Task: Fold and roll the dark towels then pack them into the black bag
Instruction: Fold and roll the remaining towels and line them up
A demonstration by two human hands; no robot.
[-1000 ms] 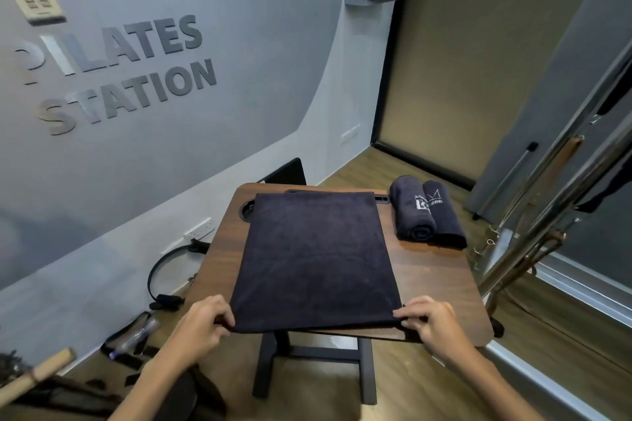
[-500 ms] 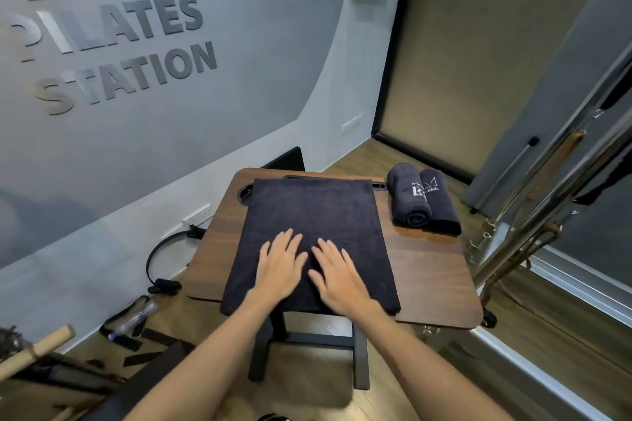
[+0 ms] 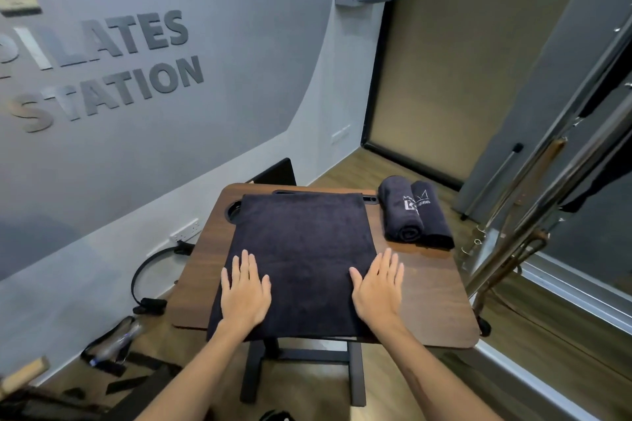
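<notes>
A dark towel, folded into a flat rectangle of deep navy-black pile, lies spread on a small wooden table. Its surface looks smooth and even, with a faintly fuzzy nap and straight side edges; its far edge runs along the back of the tabletop, partly covering a round cup recess at the far left corner, and its near edge hangs just over the front of the table.

The left hand rests palm down on the towel's near left part, fingers straight and together, gripping nothing. The right hand lies flat at the towel's near right edge (its outer fingers seem to reach onto the bare wood), fingers likewise extended and relaxed, holding nothing.

At the table's far right corner, apart from the flat towel, two rolled towels of the same dark cloth lie side by side and touching, each showing pale embroidered lettering on top; the spiral end of the left roll faces the camera.

Behind the table, a grey wall bears raised letters.
</notes>
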